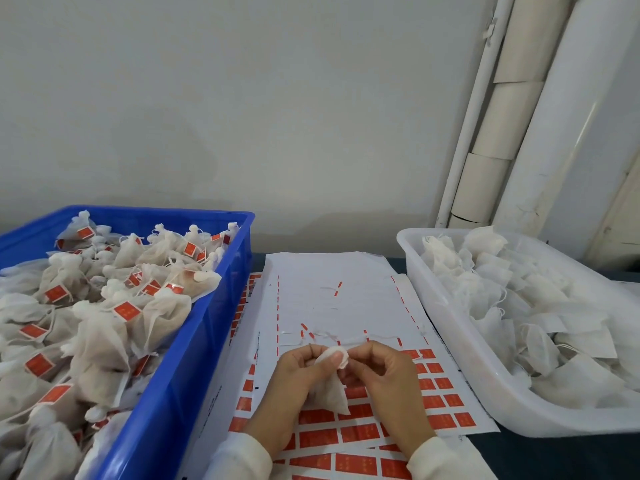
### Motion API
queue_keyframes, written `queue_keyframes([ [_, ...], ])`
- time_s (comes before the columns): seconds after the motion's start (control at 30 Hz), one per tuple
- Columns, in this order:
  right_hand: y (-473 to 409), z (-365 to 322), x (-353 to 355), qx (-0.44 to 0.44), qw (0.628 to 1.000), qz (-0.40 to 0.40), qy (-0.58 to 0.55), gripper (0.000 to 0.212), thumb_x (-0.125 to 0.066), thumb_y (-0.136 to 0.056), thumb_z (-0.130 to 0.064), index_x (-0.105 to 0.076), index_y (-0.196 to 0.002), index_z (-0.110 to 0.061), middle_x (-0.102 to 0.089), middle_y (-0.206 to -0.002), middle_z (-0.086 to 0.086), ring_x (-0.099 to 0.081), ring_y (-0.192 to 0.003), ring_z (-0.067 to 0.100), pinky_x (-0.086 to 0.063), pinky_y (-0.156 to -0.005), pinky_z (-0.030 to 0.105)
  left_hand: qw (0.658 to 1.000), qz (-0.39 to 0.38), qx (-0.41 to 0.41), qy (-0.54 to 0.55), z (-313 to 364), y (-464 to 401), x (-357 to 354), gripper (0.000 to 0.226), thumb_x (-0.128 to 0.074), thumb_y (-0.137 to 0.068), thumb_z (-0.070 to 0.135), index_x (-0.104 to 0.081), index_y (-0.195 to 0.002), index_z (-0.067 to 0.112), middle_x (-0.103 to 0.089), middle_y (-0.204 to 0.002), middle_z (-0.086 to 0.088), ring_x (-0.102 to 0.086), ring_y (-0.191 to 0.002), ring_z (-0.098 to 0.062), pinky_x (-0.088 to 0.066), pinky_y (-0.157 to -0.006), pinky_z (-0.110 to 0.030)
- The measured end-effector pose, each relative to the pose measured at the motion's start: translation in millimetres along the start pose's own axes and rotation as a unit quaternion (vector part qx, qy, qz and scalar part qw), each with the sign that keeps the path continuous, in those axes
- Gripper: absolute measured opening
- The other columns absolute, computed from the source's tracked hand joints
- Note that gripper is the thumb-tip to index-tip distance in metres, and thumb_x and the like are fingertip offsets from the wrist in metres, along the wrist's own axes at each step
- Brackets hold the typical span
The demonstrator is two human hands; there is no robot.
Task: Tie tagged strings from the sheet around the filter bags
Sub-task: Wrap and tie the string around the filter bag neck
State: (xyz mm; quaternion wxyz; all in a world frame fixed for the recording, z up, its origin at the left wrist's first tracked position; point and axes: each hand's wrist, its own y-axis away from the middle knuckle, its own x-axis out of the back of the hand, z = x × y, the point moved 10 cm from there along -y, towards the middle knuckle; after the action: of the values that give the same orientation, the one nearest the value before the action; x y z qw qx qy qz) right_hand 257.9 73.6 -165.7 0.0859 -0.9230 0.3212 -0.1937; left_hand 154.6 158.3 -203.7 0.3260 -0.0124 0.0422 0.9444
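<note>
We judge the tying step is under way — our left hand [299,370] pinches the gathered neck of a filter bag [329,389] over the near middle of the sheet [332,299], while our right hand [381,372], close beside it, pinches at the neck, presumably on a thin string we cannot trace. Next comes a snug knot. The bag is soft, gauzy, pouch-shaped — tied ones fill the blue bin [194,358] at the bench's left edge, flat untied ones the white tray [460,344] at its right.
</note>
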Motion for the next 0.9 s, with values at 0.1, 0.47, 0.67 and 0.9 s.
queue_keyframes([
  [0.1, -0.4, -8.2, 6.1, 0.033, 0.999, 0.023, 0.031, 0.020, -0.064, -0.086, -0.012, -0.064, -0.084, -0.032, -0.068, -0.076, -0.021, -0.067, -0.072, 0.002, -0.052, -0.066, 0.011, 0.999, 0.009, -0.005, -0.033, -0.3, -1.9, 0.3, 0.011, -0.066, -0.081, 0.033, -0.066, -0.086, 0.023, -0.070, -0.086, 0.006, -0.064, -0.086, -0.015, -0.052, -0.064, -0.020],
  [0.47, -2.5, -34.6, 34.8, 0.147, 0.978, 0.049, 0.141, 0.035, -0.056, -0.090, -0.008, -0.052, -0.076, -0.040, -0.060, -0.076, -0.024, -0.058, -0.086, -0.004, -0.043, -0.075, 0.003, 0.971, -0.030, -0.100, -0.216, 10.7, 1.6, -10.6, 0.022, -0.071, -0.074, 0.041, -0.055, -0.088, 0.034, -0.061, -0.091, 0.022, -0.061, -0.085, -0.001, -0.045, -0.059, -0.004],
  [0.67, -11.3, -20.5, 48.8, 0.112, 0.963, -0.001, 0.245, 0.022, -0.055, -0.091, -0.023, -0.049, -0.075, -0.037, -0.058, -0.072, -0.024, -0.060, -0.075, -0.001, -0.048, -0.073, 0.008, 0.968, 0.025, -0.089, -0.232, 11.4, -2.3, 7.5, 0.017, -0.065, -0.080, 0.043, -0.055, -0.088, 0.032, -0.061, -0.088, 0.021, -0.060, -0.080, -0.001, -0.042, -0.053, -0.002],
  [0.9, -14.1, -6.8, 28.8, 0.105, 0.872, -0.060, 0.474, 0.031, -0.053, -0.084, -0.054, -0.045, -0.106, -0.034, -0.059, -0.112, -0.015, -0.053, -0.087, -0.001, -0.035, -0.085, 0.008, 0.973, 0.046, -0.041, -0.221, 6.3, -7.3, 11.8, 0.016, -0.057, -0.086, 0.041, -0.060, -0.087, 0.025, -0.062, -0.093, 0.015, -0.059, -0.082, -0.006, -0.042, -0.050, -0.004],
])
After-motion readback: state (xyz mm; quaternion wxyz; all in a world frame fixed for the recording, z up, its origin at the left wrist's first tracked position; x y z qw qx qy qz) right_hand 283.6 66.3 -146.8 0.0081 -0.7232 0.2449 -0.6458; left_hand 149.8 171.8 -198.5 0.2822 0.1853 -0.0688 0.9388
